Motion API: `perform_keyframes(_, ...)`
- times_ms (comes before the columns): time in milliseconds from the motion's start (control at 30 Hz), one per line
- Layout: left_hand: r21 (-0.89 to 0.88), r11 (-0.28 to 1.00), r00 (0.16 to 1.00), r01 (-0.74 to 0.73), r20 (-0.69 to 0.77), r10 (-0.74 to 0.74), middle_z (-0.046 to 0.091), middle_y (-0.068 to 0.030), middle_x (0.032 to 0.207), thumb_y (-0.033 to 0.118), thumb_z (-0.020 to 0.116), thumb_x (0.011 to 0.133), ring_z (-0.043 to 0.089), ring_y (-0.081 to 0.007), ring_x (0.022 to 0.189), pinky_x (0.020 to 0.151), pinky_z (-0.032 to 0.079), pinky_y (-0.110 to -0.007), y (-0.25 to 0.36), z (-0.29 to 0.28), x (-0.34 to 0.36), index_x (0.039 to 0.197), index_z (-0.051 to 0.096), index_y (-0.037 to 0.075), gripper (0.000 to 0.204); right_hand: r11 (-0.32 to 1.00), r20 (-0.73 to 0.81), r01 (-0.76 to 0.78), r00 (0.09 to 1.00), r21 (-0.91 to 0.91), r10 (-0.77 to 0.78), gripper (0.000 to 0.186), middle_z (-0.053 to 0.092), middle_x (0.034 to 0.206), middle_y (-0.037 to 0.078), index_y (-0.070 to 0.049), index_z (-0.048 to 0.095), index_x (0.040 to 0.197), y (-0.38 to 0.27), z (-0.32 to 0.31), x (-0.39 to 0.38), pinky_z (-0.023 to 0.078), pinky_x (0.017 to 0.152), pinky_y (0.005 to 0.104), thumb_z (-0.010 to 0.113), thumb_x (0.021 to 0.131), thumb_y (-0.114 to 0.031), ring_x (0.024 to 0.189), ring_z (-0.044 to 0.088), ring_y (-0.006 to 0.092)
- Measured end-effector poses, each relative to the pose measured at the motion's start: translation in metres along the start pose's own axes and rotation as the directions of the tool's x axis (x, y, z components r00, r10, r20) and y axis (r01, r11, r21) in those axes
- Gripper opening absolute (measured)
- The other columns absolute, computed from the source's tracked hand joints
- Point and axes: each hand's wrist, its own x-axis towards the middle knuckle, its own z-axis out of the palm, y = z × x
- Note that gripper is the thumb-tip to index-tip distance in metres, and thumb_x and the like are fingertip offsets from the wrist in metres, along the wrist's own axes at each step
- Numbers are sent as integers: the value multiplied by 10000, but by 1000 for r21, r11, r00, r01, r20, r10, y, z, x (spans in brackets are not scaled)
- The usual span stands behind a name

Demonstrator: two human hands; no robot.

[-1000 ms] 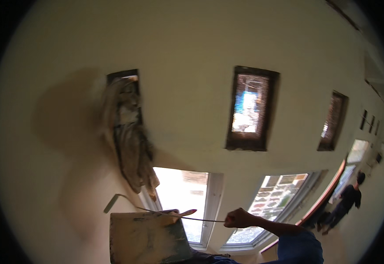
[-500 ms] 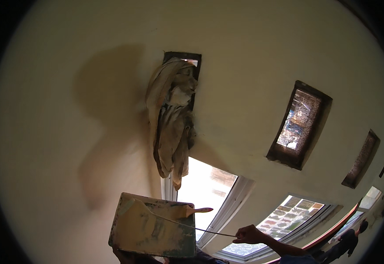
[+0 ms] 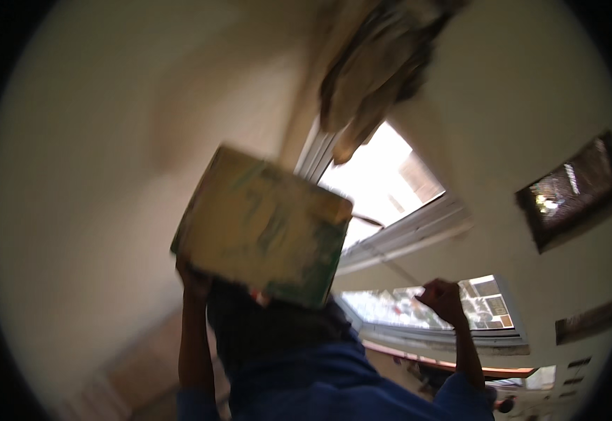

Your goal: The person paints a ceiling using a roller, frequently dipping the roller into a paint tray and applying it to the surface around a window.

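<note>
In my left hand (image 3: 195, 277) is a flat green paint tray (image 3: 271, 231), smeared with cream paint and tilted up; the fingers grip its lower left edge. A paintbrush (image 3: 367, 221) lies at the tray's right edge, its handle sticking out past the rim. To the right, in front of the windows, my right hand (image 3: 442, 300) is closed around a long thin rod (image 3: 393, 266). The rod runs up and left toward the tray, blurred by motion, and its far end cannot be made out.
A cream wall (image 3: 88, 196) fills the left side. Brown cloth (image 3: 369, 77) hangs above a bright window (image 3: 383, 182). Another window (image 3: 488, 302) lies behind my right hand, and a dark-framed opening (image 3: 572, 189) is farther right.
My view has tilted down and turned, so my blue-sleeved arms and body now show. The rod's far end no longer shows over the tray; my right hand still holds the rod.
</note>
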Motion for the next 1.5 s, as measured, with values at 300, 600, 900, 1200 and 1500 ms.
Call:
perform_keyframes(300, -125, 975, 977, 182, -92, -194, 526, -122, 1124, 264, 549, 728, 509, -276, 1070, 905, 444, -428, 6, 14, 4, 1239, 437, 16, 579, 996, 80, 1, 997, -84, 6, 263, 535, 559, 23, -26, 628, 777, -26, -12, 4, 405, 485, 240, 816, 629, -135, 494, 464, 67)
perform_keyframes(600, -58, 984, 974, 167, -144, -174, 513, -138, 1112, 267, 550, 708, 508, -283, 1037, 903, 428, -429, 7, 27, 5, 1234, 436, 27, 589, 986, 181, 66, 983, -151, -38, 263, 571, 567, 53, -15, 635, 760, -27, -13, 31, 429, 497, 261, 817, 625, -149, 484, 506, 97)
perform_keyframes(900, -49, 979, 971, 199, -128, -204, 506, -153, 1176, 303, 557, 708, 502, -307, 1073, 920, 430, -441, 5, 21, 9, 1269, 415, 23, 643, 974, 218, 91, 975, -208, -44, 269, 597, 602, 67, -18, 647, 763, -14, -15, 36, 463, 544, 279, 813, 606, -161, 524, 547, 127)
perform_keyframes(1200, -35, 981, 977, 189, -94, -191, 502, -151, 1183, 308, 569, 708, 494, -308, 1084, 927, 422, -446, 3, 10, 13, 1284, 401, 24, 664, 950, 177, -149, 963, -275, 202, 265, 559, 590, 56, -14, 634, 771, 37, -50, 2, 425, 517, 274, 802, 597, -123, 517, 495, 112)
perform_keyframes(1500, -116, 971, 970, 210, -102, -222, 492, -147, 1173, 284, 547, 710, 480, -305, 1086, 932, 402, -453, 5, 28, 10, 1263, 422, 25, 623, 982, 187, -32, 980, -186, 68, 330, 601, 642, 71, 5, 640, 790, 4, -15, 23, 453, 555, 286, 819, 583, -179, 562, 536, 131)
